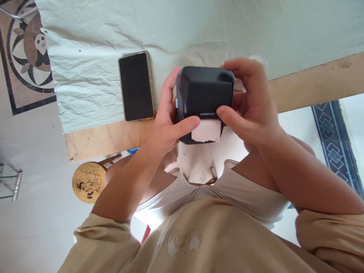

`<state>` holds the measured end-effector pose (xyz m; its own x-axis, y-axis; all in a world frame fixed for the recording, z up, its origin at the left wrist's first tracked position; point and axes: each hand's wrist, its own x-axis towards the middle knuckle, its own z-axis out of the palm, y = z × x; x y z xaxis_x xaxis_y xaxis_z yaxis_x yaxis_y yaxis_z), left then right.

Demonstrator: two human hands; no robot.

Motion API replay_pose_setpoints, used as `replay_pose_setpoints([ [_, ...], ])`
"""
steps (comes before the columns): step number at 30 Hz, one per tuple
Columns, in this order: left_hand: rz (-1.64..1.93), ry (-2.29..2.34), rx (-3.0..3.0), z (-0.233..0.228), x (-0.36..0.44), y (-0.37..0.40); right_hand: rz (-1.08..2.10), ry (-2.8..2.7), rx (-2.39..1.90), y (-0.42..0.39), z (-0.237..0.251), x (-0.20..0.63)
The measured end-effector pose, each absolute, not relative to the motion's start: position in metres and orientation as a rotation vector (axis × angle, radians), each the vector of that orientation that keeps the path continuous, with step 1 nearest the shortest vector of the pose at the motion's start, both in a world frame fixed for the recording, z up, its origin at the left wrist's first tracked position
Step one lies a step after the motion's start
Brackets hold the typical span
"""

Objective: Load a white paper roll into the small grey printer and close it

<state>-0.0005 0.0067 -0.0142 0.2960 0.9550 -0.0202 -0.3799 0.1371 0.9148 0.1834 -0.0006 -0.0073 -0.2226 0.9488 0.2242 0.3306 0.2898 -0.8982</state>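
Observation:
Both my hands hold a small black label printer (204, 99) up in front of me, just over the table's near edge. My left hand (167, 121) grips its left side, thumb pressed near the front slot. My right hand (250, 106) wraps its right side and top, thumb on the front beside the brand lettering. A white strip of label paper (206, 131) sticks out of the slot between my two thumbs.
A smartphone (136, 86) with a dark screen lies face up on the pale green cloth (93, 87) covering the wooden table (108, 140), left of the printer. A round wooden stool (89, 182) with a panda drawing stands on the floor at lower left.

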Motion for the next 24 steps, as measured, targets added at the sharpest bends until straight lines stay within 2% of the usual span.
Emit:
replay_pose_setpoints([
  [3, 1.106, 0.779, 0.989, -0.014, -0.001, 0.004, 1.131, -1.707, -1.096, 0.002, -0.014, 0.182],
  [12, 1.038, 0.818, 0.931, -0.013, -0.003, 0.004, 1.339, -1.63, -0.975, 0.01, -0.015, 0.182],
  [24, 1.003, 0.896, 0.947, -0.007, -0.005, 0.004, 1.275, -1.737, -0.986, 0.015, -0.019, 0.183],
])
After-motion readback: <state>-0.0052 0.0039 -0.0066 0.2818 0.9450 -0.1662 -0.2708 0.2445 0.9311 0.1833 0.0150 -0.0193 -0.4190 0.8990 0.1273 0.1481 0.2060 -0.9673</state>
